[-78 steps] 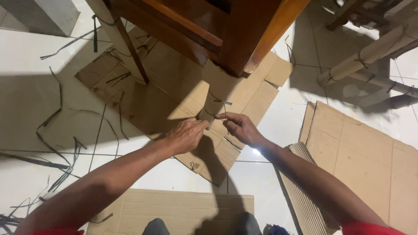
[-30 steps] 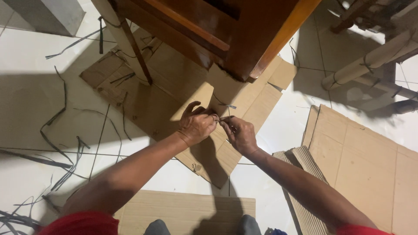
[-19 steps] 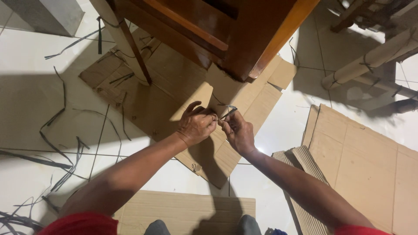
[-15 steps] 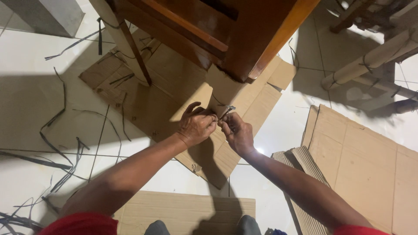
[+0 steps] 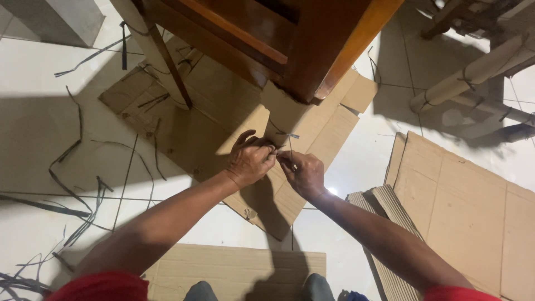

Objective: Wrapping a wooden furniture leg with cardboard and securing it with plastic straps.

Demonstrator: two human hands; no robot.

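- Left hand (image 5: 249,160) curled shut, fingertips pinched on the thin dark strap (image 5: 289,142) at the foot of the cardboard-wrapped leg (image 5: 277,120).
- Right hand (image 5: 302,171) closed too, thumb and forefinger gripping the same strap just beside the left hand's fingertips.
- Strap stretched between both hands and the wrapped leg, running up from the fingers to a small knot or crossing just above them; loose end stuck out sideways there.
- Both hands nearly touching, knuckles facing each other, right over the flattened cardboard sheet (image 5: 195,128) on the floor (image 5: 33,139).
- Wrapped leg stood directly beyond the fingers, under the corner of the brown wooden furniture (image 5: 290,44).
- Cut strap scraps (image 5: 72,167) scattered across the white floor tiles well to the left of the hands.
- More cardboard (image 5: 462,206) lay flat to the right, with a corrugated piece (image 5: 390,245) beneath the right forearm.
- Another cardboard panel (image 5: 239,270) lay near the bottom edge, below both arms.
- Wrapped poles (image 5: 468,72), tied with straps, lay at the upper right, well apart from the hands.
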